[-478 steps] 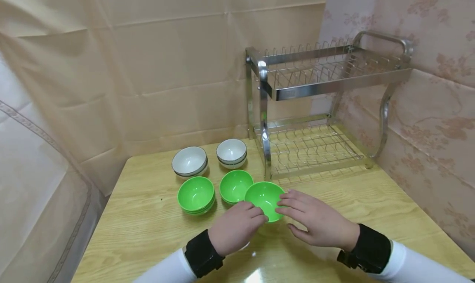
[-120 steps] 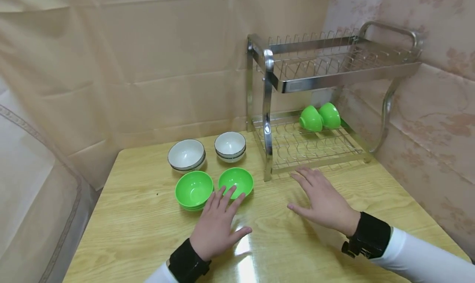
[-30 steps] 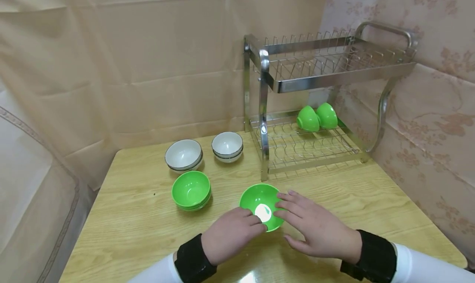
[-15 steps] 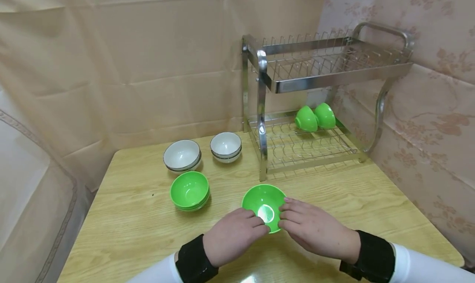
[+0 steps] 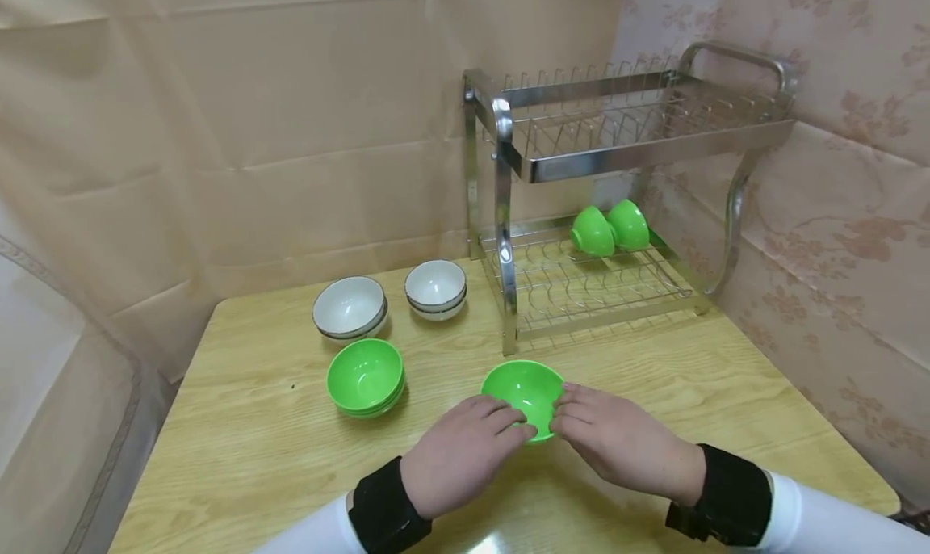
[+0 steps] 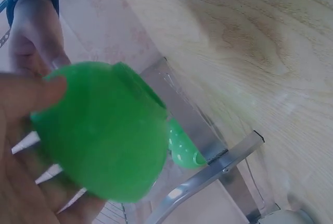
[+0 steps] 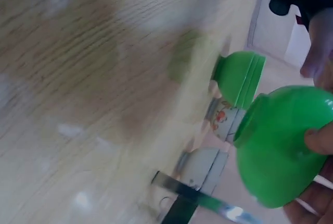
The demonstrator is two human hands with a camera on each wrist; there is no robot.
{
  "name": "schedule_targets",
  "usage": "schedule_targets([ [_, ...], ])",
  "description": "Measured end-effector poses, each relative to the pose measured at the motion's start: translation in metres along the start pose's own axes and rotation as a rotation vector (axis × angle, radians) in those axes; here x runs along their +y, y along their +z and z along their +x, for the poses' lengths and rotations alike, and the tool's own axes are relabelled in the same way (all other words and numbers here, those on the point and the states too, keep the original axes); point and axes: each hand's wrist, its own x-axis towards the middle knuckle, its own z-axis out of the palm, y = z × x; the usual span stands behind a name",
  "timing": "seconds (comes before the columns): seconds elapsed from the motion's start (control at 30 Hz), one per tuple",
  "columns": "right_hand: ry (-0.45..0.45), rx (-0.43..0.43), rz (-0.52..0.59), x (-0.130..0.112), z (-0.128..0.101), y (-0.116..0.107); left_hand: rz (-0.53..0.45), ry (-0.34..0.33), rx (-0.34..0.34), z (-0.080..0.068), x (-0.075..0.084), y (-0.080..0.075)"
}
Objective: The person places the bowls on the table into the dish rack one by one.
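A green bowl (image 5: 525,386) is held between both hands above the front middle of the wooden table. My left hand (image 5: 465,457) grips its near left side, the thumb on the outer wall and the fingers over the rim. On the right side, my right hand (image 5: 628,441) pinches the rim the same way. Both wrist views show the bowl's outer wall (image 6: 109,135) and its foot, clear of the tabletop. Left of the hands stands a stack of green bowls (image 5: 366,376). Two more green bowls (image 5: 593,232) stand on edge in the rack's lower tier.
A two-tier metal dish rack (image 5: 596,162) stands at the back right, its left post (image 5: 504,239) just beyond the held bowl. Two stacks of white bowls with dark rims, one larger (image 5: 350,308) and one smaller (image 5: 436,286), stand behind the green stack. Cloth hangs behind the table (image 5: 240,457).
Since the earliest frame, two green bowls have come into the rack. Four seconds ago both hands were open; since then they took the bowl beside the green stack. Lately the right fingers closed and the bowl tilted.
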Motion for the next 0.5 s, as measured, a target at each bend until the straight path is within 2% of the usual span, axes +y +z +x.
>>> schedule_targets([
  [0.1,0.155,-0.006,0.034,0.008,-0.005,-0.002,-0.022,-0.052,0.022,0.0,0.0,0.004],
  [0.23,0.499,-0.051,0.096,0.021,-0.007,-0.012,-0.053,-0.08,0.02,0.001,-0.001,0.006],
  [0.37,0.836,-0.04,0.294,0.046,-0.001,-0.024,-0.056,-0.081,0.007,0.004,0.0,0.01],
  [0.5,1.038,0.011,0.565,0.085,0.004,-0.031,-0.075,-0.079,-0.033,0.008,0.002,0.014],
])
